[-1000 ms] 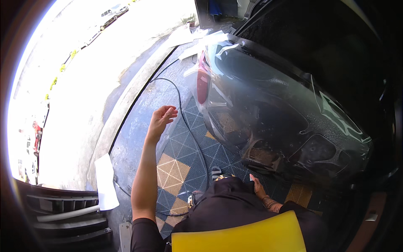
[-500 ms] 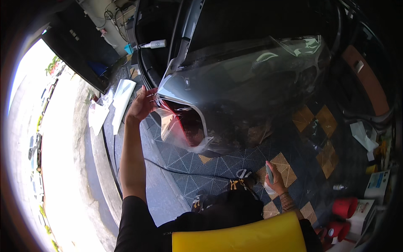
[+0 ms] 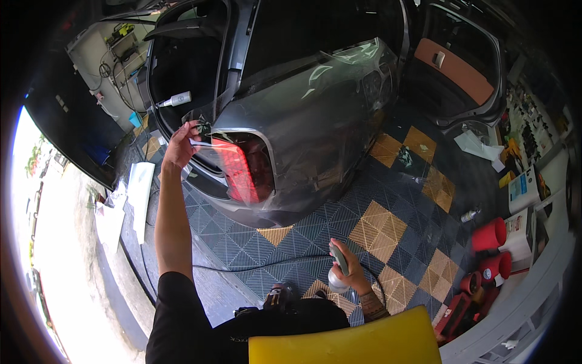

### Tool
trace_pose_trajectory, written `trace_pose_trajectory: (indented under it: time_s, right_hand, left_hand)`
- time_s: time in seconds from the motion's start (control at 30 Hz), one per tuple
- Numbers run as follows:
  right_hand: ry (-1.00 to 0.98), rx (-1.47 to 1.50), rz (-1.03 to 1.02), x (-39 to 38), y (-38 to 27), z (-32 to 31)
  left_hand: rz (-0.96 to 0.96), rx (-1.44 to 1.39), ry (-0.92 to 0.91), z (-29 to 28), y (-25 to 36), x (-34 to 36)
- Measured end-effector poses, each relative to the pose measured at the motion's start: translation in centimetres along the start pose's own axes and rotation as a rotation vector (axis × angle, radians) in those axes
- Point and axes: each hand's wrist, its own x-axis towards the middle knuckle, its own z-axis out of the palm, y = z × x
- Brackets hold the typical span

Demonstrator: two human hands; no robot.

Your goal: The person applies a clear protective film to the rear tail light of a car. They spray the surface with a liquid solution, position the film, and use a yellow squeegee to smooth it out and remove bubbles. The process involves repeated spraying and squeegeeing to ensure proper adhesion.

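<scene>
My left hand [image 3: 180, 145] is raised beside the red tail light [image 3: 241, 170] of a dark grey car. Its fingers pinch the edge of a clear plastic film [image 3: 276, 109], which spreads over the car's rear side panel, wrinkled and shiny at its far end. Low over the floor, my right hand [image 3: 351, 270] is closed round what looks like a spray bottle [image 3: 337, 283], white and rounded with a grey-green top. Most of that bottle is hidden by the hand and the angle.
A white bottle [image 3: 176, 99] lies in the open trunk. Black hose [image 3: 260, 265] crosses the patterned tile floor [image 3: 315, 224]. Red buckets [image 3: 488, 235] stand at the right, near an open car door [image 3: 461, 79]. White sheets [image 3: 140, 188] lie at the left.
The view has shifted, showing more of the tail light and trunk. The loose film that hung beside the light is now pulled up toward my left hand. My right hand still grips the bottle.
</scene>
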Motion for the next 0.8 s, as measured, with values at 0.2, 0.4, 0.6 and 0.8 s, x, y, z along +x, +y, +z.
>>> trace_pose_trajectory:
  time_s: [0.2,0.4,0.6,0.8]
  right_hand:
    - [0.018,-0.026,-0.012,-1.8,-4.1,5.3]
    - [0.128,-0.249,-0.172,-1.0,-6.9,11.6]
    - [0.264,-0.371,-0.220,3.6,-16.8,18.0]
    - [0.665,-0.288,-0.093,4.6,-20.4,20.2]
  left_hand:
    - [0.233,0.464,0.071,3.1,4.4,-3.9]
    - [0.142,0.510,-0.380,14.1,5.2,-10.1]
    - [0.195,0.364,-0.510,22.1,5.1,-11.7]
    - [0.236,0.395,-0.660,24.5,5.6,-11.9]
